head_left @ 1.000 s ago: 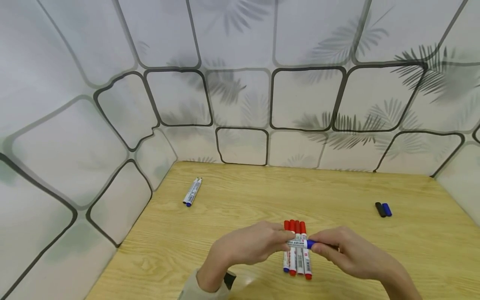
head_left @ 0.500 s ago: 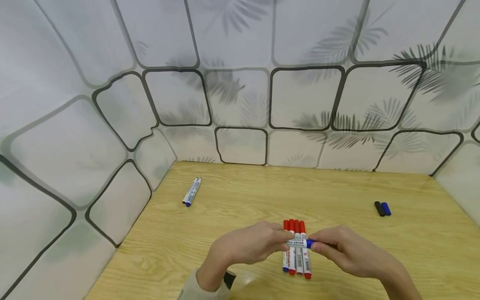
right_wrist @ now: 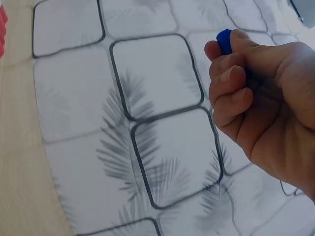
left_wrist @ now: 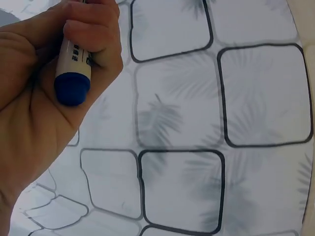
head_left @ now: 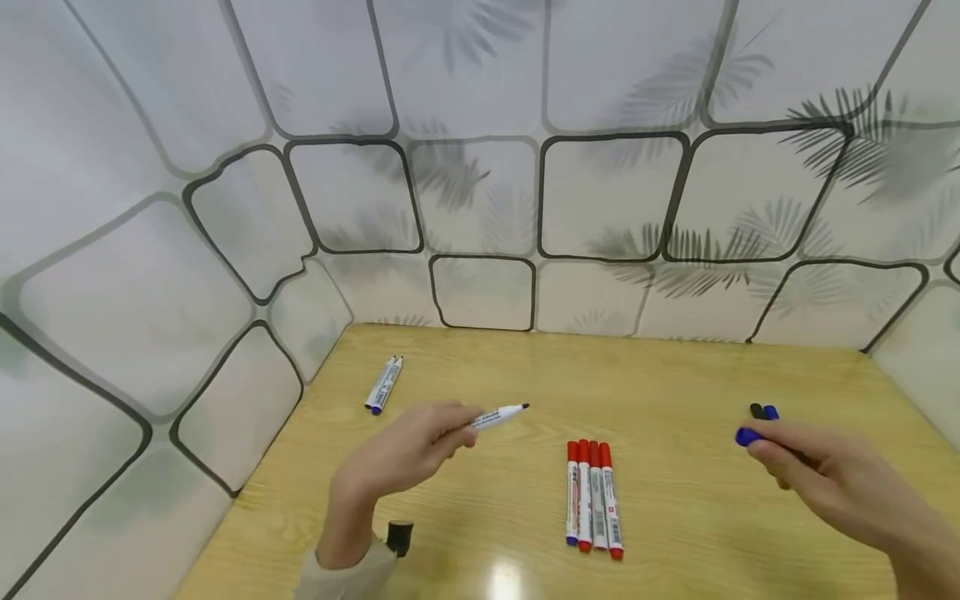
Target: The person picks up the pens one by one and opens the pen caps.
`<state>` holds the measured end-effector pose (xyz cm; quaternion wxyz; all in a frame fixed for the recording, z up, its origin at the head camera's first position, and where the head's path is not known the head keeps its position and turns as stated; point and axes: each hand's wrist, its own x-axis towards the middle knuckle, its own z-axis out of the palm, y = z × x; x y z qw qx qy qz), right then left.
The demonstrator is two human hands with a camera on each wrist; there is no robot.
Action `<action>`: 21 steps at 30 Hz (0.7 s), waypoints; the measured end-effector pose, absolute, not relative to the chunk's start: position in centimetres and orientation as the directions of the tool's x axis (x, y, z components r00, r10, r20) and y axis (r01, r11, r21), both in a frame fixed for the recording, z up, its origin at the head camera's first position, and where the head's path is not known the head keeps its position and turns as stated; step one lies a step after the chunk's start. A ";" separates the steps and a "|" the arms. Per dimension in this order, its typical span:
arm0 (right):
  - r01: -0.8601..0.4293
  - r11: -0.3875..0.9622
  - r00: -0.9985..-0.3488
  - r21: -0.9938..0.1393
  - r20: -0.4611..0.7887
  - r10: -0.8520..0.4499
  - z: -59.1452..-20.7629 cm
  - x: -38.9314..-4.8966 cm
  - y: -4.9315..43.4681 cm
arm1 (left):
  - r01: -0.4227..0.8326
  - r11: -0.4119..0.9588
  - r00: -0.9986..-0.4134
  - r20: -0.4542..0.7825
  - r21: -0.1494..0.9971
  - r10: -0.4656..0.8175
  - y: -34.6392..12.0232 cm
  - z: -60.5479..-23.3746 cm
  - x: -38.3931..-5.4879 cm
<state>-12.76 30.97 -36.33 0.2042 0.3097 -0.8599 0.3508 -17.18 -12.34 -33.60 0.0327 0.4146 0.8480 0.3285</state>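
Observation:
In the head view my left hand [head_left: 408,446] grips an uncapped whiteboard marker [head_left: 498,417], its dark tip pointing right. The left wrist view shows the blue end [left_wrist: 72,88] of that marker below the curled fingers. My right hand [head_left: 832,475] pinches a loose blue cap [head_left: 748,436] between thumb and forefinger; the right wrist view shows the same blue cap [right_wrist: 224,42]. Just beyond that hand lie a black cap [head_left: 757,411] and another blue cap [head_left: 772,412], both partly hidden by it.
Several red-capped markers [head_left: 591,496] lie side by side on the wooden table [head_left: 510,367], between the hands. Two uncapped markers [head_left: 385,385] rest together at the back left. A patterned curtain [head_left: 483,200] encloses the table's back and sides.
The marker and its blue cap have come apart. My left hand has moved left and away with the marker, while my right hand has carried the cap right, beside the loose caps.

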 end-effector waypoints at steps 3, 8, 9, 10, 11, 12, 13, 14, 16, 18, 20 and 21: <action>-0.681 0.560 -0.727 -0.471 0.522 -0.446 -35.7 -13.1 29.8 | 0.719 0.407 -0.620 0.255 0.564 0.742 -11.6 -33.5 -17.4; -0.684 0.544 -0.728 -0.486 0.500 -0.469 -35.9 -13.4 28.5 | 0.715 0.421 -0.636 0.270 0.558 0.722 -11.6 -33.5 -17.4; -0.679 0.545 -0.733 -0.492 0.492 -0.469 -35.9 -13.4 28.4 | 0.710 0.425 -0.643 0.273 0.561 0.715 -11.6 -33.5 -17.3; -0.672 0.549 -0.740 -0.497 0.484 -0.468 -35.9 -13.4 28.4 | 0.710 0.426 -0.646 0.277 0.561 0.711 -11.7 -33.5 -17.3; -0.668 0.552 -0.743 -0.499 0.477 -0.469 -36.0 -13.4 28.3 | 0.706 0.427 -0.650 0.277 0.564 0.708 -11.7 -33.5 -17.3; -0.663 0.557 -0.748 -0.500 0.469 -0.469 -36.0 -13.4 28.3 | 0.708 0.427 -0.649 0.281 0.563 0.707 -11.7 -33.5 -17.3; -0.659 0.561 -0.752 -0.502 0.463 -0.469 -36.0 -13.4 28.3 | 0.712 0.427 -0.647 0.285 0.558 0.707 -11.7 -33.5 -17.3; -0.652 0.566 -0.758 -0.505 0.455 -0.467 -36.0 -13.5 28.2 | 0.717 0.426 -0.644 0.290 0.551 0.708 -11.7 -33.5 -17.4; -0.638 0.577 -0.770 -0.510 0.440 -0.462 -36.0 -13.5 28.2 | 0.721 0.429 -0.643 0.293 0.544 0.708 -11.6 -33.6 -17.4; -0.627 0.585 -0.779 -0.515 0.428 -0.459 -36.0 -13.5 28.2 | 0.727 0.432 -0.640 0.297 0.534 0.709 -11.6 -33.6 -17.4; -0.603 0.600 -0.798 -0.526 0.411 -0.441 -36.0 -13.5 28.3 | 0.728 0.436 -0.640 0.296 0.529 0.709 -11.6 -33.7 -17.6; -0.594 0.610 -0.804 -0.524 0.416 -0.425 -36.0 -13.5 28.3 | 0.726 0.438 -0.642 0.294 0.531 0.708 -11.6 -33.7 -17.6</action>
